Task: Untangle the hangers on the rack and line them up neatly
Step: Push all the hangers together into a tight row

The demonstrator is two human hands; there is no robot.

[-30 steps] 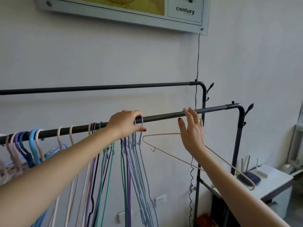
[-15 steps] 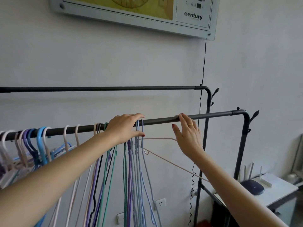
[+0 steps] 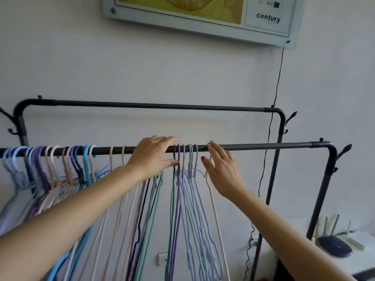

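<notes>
Hangers (image 3: 185, 179) crowd the front rail (image 3: 263, 146), and you have both hands on them. Your left hand (image 3: 154, 157) lies over the rail just left of a small cluster of blue and purple hooks, fingers fairly straight and thumb below, probably to hold the sorted ones back so they don't slide along; it pinches nothing that you can make out. Your right hand (image 3: 222, 171) comes in from the other side, grip spread, fingertips touching the rail and palm beside a pale pink hanger (image 3: 213, 199) at the cluster's right end, which looks like squaring it up against its neighbours. Further left a bunch (image 3: 50, 169) of blue, purple and pink ones is still crossed and bundled (that is likely your remaining work). The back rail (image 3: 152, 105) carries nothing. On the wall panel (image 3: 203, 15) above, one word reads "century"; the smaller print is too blurred.
</notes>
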